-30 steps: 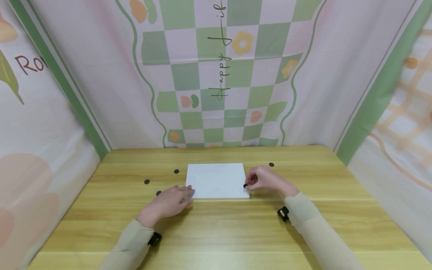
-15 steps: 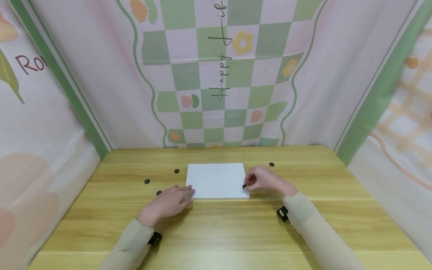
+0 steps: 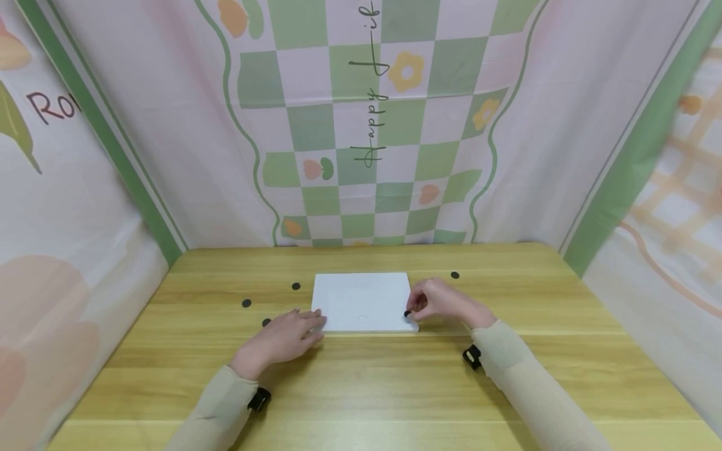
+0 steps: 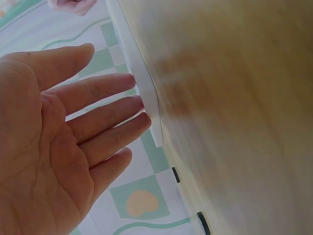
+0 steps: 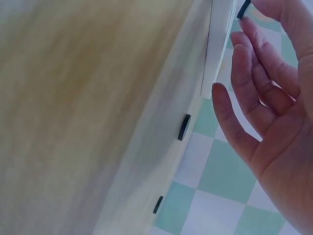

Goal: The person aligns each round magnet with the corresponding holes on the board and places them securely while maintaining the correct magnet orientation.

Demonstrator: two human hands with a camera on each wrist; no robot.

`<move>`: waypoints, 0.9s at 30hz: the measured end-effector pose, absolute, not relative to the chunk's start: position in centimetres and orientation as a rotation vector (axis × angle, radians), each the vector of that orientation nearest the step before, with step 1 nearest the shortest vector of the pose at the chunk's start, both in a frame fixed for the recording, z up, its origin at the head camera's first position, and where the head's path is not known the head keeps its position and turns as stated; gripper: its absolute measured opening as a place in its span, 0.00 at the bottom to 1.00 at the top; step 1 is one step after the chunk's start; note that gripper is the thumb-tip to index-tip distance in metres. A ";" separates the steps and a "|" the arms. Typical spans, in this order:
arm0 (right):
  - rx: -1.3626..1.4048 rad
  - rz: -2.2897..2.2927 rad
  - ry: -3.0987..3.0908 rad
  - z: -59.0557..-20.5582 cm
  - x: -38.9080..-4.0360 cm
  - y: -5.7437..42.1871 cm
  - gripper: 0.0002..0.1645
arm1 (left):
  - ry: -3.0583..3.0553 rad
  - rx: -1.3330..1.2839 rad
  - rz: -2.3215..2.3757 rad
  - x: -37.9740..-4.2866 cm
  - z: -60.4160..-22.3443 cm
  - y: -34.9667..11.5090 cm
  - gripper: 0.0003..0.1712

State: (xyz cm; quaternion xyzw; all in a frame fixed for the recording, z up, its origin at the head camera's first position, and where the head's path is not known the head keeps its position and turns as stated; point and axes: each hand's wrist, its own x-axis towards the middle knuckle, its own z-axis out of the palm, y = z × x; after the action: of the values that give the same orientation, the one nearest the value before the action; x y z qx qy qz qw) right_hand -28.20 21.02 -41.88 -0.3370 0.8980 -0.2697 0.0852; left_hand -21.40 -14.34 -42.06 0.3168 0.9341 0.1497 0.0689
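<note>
A thin white rectangular board (image 3: 361, 300) lies on the wooden table. My left hand (image 3: 284, 335) rests its nearly straight fingertips on the board's near left corner; the left wrist view shows these fingers (image 4: 110, 115) spread a little at the board's edge. Between thumb and index finger, my right hand (image 3: 442, 299) pinches a small black disc (image 3: 407, 314) over the near right corner. In the right wrist view the pinched disc (image 5: 243, 9) is tilted on edge close above the board, and the other fingers are loosely bent. A faint circle outline shows near the board's front edge.
Several black discs lie on the table (image 3: 361, 388): a far left disc (image 3: 296, 286), an outer left disc (image 3: 246, 303), one partly behind my left hand (image 3: 267, 322), and a far right disc (image 3: 454, 275). A patterned curtain (image 3: 361, 125) hangs behind the table.
The pinched disc and right fingertips have shifted slightly left and toward the board's near right corner. My left hand stays in place on the board.
</note>
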 end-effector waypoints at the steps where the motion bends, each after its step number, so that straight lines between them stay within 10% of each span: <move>1: -1.007 -0.806 2.674 -41.9 -28.2 21.0 0.06 | 2.811 0.955 0.449 -21.4 -42.0 -14.3 0.25; 27: -1.056 -0.751 2.684 -42.0 -28.2 20.7 0.06 | 2.810 0.959 0.453 -21.4 -42.1 -14.3 0.25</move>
State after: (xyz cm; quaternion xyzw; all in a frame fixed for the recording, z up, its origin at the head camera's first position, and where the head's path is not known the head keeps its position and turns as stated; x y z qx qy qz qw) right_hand -28.17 20.67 -42.03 -0.3531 0.8977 -0.2510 0.0803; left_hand -21.41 -14.33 -42.12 0.3187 0.9333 0.1505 0.0691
